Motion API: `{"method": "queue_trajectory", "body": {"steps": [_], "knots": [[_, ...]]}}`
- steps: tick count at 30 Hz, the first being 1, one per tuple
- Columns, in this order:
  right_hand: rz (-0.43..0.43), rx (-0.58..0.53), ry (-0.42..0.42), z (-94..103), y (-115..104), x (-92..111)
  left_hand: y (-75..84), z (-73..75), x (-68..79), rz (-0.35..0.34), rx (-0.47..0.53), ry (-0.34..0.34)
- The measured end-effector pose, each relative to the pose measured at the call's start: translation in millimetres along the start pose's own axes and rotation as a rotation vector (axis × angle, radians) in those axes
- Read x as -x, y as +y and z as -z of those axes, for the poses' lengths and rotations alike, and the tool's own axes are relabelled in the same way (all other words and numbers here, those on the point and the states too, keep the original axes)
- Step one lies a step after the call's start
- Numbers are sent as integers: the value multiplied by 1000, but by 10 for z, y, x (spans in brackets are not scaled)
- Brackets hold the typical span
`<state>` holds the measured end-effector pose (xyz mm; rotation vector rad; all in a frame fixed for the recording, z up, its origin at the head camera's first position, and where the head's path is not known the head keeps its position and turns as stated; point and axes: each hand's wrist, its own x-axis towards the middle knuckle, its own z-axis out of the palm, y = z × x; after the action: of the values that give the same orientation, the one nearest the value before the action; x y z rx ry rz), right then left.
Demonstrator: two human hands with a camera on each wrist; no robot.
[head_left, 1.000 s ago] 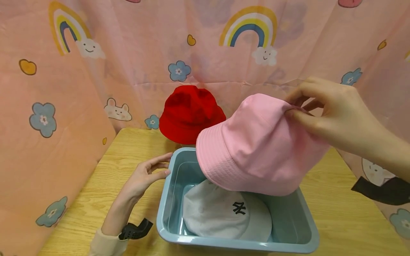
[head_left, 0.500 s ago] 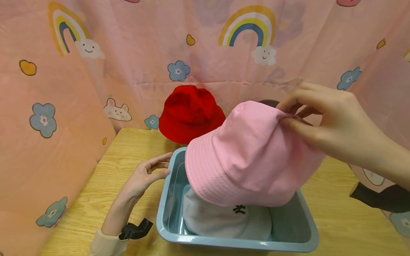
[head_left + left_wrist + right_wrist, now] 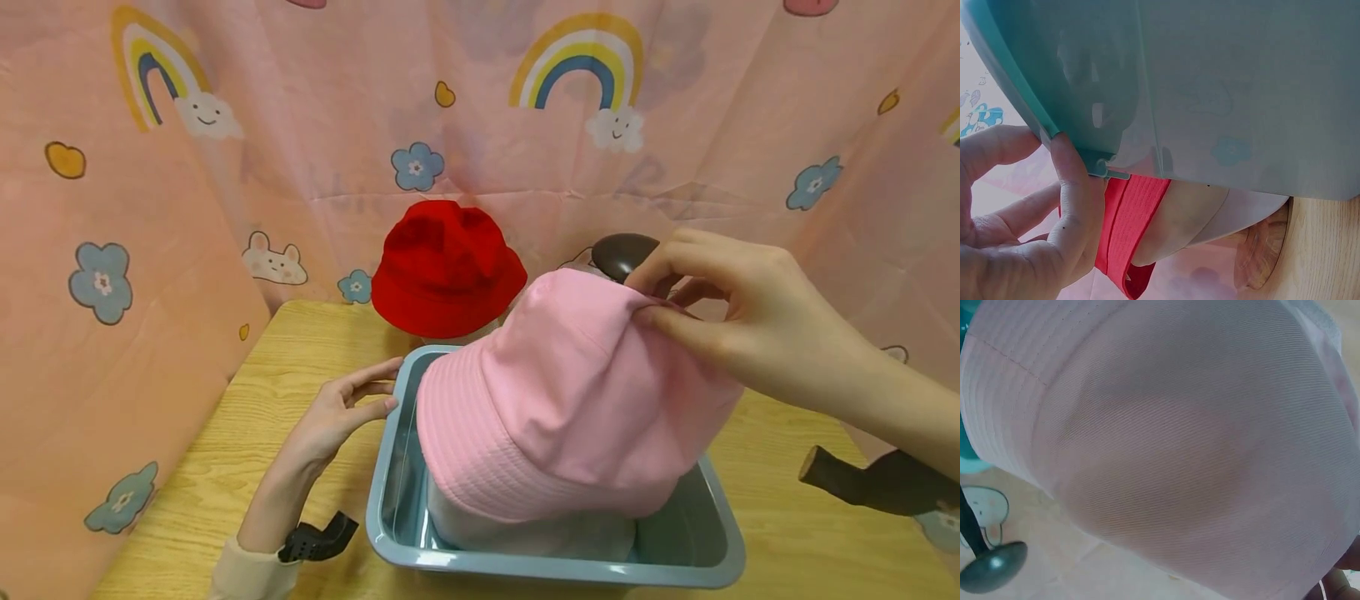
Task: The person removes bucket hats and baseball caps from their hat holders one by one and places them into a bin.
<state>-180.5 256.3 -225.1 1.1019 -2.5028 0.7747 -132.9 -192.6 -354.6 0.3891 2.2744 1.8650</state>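
Note:
My right hand (image 3: pixel 757 321) pinches the crown of a pink bucket hat (image 3: pixel 585 392), brim tilted down to the left, over the blue-grey plastic basin (image 3: pixel 393 533). The hat's fabric fills most of the right wrist view. Beneath it in the basin lies a white cap (image 3: pixel 517 533), now mostly covered; its dark logo is hidden. At the basin's left rim is my left hand (image 3: pixel 337 412); in the left wrist view thumb and finger pinch that rim (image 3: pixel 1041 125).
A red bucket hat (image 3: pixel 450 275) sits raised behind the basin, on something pale with a wooden base (image 3: pixel 1266 250). Farther right stands a black ladle (image 3: pixel 994 565). The wooden table (image 3: pixel 300 350) is backed by a patterned pink curtain (image 3: pixel 322 125).
The right hand has lowered the pink bucket hat and brought it leftward and nearer, over the white cap. The ladle's bowl has come into sight behind it. The left hand stays at the rim.

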Motion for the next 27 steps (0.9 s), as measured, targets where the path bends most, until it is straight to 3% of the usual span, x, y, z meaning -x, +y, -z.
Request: {"method": "queue_trajectory", "body": {"steps": [2, 3, 6, 10, 18, 27], "knots": [[-2, 31, 30, 17, -652, -109, -1, -2, 3, 2, 0, 0], [4, 45, 37, 16, -855, -145, -1, -3, 4, 3, 1, 0], [-17, 51, 53, -18, -1167, -200, 2, -7, 4, 3, 0, 6], [-55, 67, 34, -103, -1150, -204, 6, -10, 0, -1, -4, 9], [-28, 78, -13, -317, -1041, -211, -19, -7, 1, -4, -25, 5], [-75, 120, -84, -549, -1104, -292, -16, -10, -12, -1, -26, 16]]}}
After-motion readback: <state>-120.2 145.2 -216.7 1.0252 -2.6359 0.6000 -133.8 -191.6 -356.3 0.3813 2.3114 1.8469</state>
